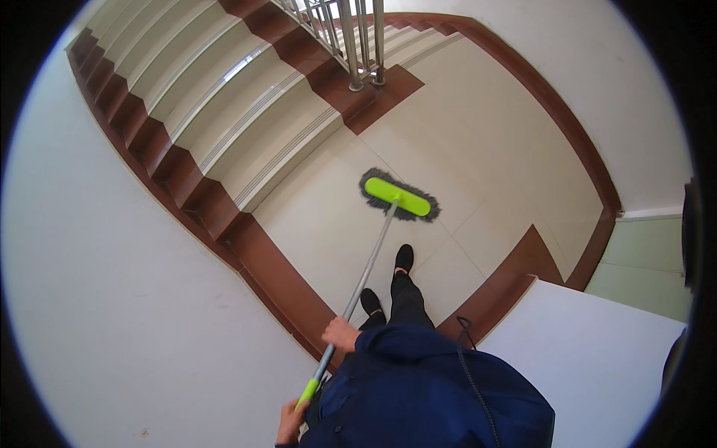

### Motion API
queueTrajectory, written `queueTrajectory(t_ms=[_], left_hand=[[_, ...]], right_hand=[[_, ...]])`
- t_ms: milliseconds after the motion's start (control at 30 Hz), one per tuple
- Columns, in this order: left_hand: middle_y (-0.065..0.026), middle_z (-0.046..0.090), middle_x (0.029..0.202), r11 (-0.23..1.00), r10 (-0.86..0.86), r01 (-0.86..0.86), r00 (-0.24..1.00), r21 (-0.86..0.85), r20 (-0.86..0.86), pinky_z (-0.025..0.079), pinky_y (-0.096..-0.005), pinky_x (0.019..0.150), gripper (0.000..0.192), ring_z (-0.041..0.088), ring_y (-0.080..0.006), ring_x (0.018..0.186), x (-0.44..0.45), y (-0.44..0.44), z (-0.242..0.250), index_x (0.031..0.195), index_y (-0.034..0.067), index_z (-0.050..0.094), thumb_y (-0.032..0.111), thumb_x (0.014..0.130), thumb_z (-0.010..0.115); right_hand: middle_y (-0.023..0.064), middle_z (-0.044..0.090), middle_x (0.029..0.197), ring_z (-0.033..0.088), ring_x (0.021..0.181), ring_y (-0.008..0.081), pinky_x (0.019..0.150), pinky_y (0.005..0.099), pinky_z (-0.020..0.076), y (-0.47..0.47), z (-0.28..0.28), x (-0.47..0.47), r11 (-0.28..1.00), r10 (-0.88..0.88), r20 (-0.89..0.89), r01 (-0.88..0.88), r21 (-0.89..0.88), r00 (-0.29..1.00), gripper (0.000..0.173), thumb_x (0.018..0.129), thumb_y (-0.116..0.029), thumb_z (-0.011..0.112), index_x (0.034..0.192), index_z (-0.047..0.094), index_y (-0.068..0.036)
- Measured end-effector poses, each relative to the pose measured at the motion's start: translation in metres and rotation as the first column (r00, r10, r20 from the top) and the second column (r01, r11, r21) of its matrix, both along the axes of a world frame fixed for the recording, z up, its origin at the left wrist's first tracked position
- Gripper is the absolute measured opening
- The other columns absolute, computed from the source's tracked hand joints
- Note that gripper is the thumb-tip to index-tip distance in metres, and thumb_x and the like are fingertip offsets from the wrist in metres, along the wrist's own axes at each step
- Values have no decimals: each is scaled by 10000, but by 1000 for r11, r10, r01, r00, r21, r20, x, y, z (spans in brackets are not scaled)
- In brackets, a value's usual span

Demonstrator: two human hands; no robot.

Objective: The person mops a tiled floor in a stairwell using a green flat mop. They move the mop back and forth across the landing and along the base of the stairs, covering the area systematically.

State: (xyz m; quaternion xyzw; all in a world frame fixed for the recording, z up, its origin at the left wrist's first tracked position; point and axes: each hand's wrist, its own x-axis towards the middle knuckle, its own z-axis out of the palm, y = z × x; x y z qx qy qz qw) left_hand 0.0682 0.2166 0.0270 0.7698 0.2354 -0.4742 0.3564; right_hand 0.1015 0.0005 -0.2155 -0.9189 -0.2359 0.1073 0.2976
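A mop with a bright green head plate and grey fringe rests on the beige tiled floor, ahead of my black shoes. Its metal pole slants down and left to a green grip. My left hand is closed around that grip at the pole's near end. Farther up, my right hand grips the pole, its dark blue sleeve coming in from the right. The fingers of both hands are partly hidden.
Beige stairs with dark red edging rise at the upper left, beside a metal railing. More steps lie behind the railing. A white wall runs along the left. At lower right stands a white wall corner, with a pale green surface beyond.
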Motion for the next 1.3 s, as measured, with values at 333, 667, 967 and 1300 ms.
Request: queueTrajectory(t_ms=[333, 667, 967, 1300], left_hand=[[50, 484, 602, 988, 142, -135, 986, -74, 93, 300, -226, 445, 249, 414, -52, 501, 1, -26, -27, 843, 25, 653, 271, 879, 639], [55, 459, 607, 943, -21, 74, 986, -324, 164, 273, -228, 416, 270, 378, -58, 468, 125, -216, -105, 924, 54, 665, 312, 917, 587], [33, 462, 548, 995, 70, -61, 991, -77, 115, 293, -247, 407, 241, 403, -67, 450, 76, -131, -28, 836, 49, 647, 276, 905, 601], [25, 554, 654, 995, 99, -103, 961, 2, 257, 352, -240, 501, 257, 467, -57, 575, 68, -153, -11, 888, -19, 677, 236, 889, 642]], right_hand=[[3, 625, 727, 612, 793, 225, 732, 381, 407, -36, 1, 29, 997, 54, -10, -53, 53, 998, 41, 738, -146, 612, 754, 593, -179], [31, 559, 729, 548, 854, 219, 835, 403, 388, -227, -32, 123, 829, -514, 379, 560, -13, 770, 16, 743, -139, 573, 741, 584, -151], [31, 547, 673, 567, 757, 232, 765, 419, 395, -127, 1, 97, 971, -193, 196, 215, -101, 961, 74, 735, -181, 574, 664, 562, -162], [15, 619, 759, 596, 807, 225, 749, 389, 404, -166, 31, 121, 978, 104, 135, -126, 167, 985, 18, 761, -164, 586, 778, 579, -164]])
